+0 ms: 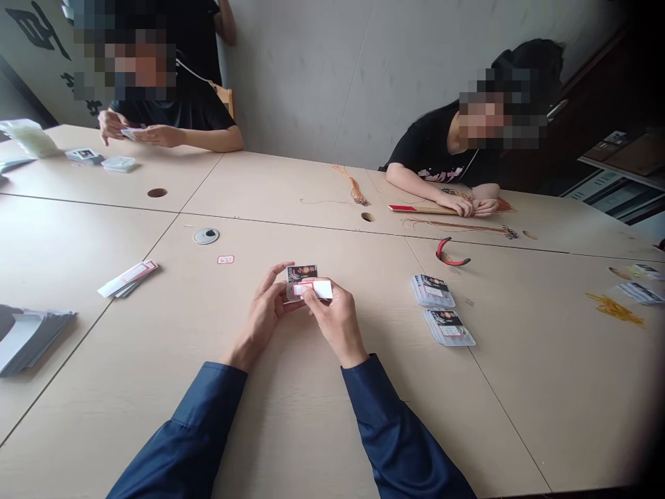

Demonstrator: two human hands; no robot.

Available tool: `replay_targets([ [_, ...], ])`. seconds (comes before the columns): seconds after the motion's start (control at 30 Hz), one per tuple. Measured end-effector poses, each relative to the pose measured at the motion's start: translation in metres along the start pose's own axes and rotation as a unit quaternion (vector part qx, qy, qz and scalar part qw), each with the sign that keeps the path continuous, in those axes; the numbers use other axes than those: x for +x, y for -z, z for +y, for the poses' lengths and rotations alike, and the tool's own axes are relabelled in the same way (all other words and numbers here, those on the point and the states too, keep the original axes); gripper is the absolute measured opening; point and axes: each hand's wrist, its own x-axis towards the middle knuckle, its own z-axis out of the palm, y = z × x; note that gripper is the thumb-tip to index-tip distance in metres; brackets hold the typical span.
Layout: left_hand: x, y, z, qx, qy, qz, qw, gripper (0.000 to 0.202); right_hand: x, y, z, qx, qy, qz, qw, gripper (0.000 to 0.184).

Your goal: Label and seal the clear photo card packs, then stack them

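Note:
Both my hands meet over the middle of the beige table [291, 416]. My left hand [264, 315] pinches the left edge of a small clear packet [302, 274] with a dark printed card inside. My right hand [337, 320] pinches a white sticker strip with a red-framed label [318, 288] against the front of that packet. Dark blue sleeves cover both my forearms. Two stacks of similar packets [441, 310] lie to the right of my hands.
A loose red-framed label [225, 260], sticker strips [128, 278] and a stack of bags [28, 336] lie left. Red pliers [447, 254], cords [356, 187] and yellow ties [614, 307] lie right. Two people sit across the table handling their own items.

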Motion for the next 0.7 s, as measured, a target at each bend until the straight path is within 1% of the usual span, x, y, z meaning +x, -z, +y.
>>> replay_targets([
  [0.1,-0.001,-0.0018,0.0009,0.003,-0.002,-0.005,1.0,0.04,-0.0013,-0.0024,-0.0007,-0.009,0.026,0.016,1.0,0.023],
  [0.17,-0.001,-0.0022,0.001,0.003,-0.003,-0.008,1.0,0.041,-0.0019,-0.0039,-0.0013,-0.015,0.053,0.025,0.998,0.022],
  [0.23,-0.0007,-0.0023,0.001,0.002,-0.007,-0.009,1.0,0.041,-0.0023,-0.0053,-0.001,-0.021,0.067,0.03,0.997,0.021],
  [0.43,-0.0005,-0.0015,0.001,-0.002,-0.002,-0.01,1.0,0.038,-0.0027,-0.0074,0.0017,-0.023,0.027,0.04,0.999,0.022],
  [0.7,-0.0004,-0.0011,-0.0001,-0.001,-0.003,-0.012,1.0,0.035,-0.0034,-0.0074,-0.0007,-0.033,0.035,0.044,0.998,0.021],
])
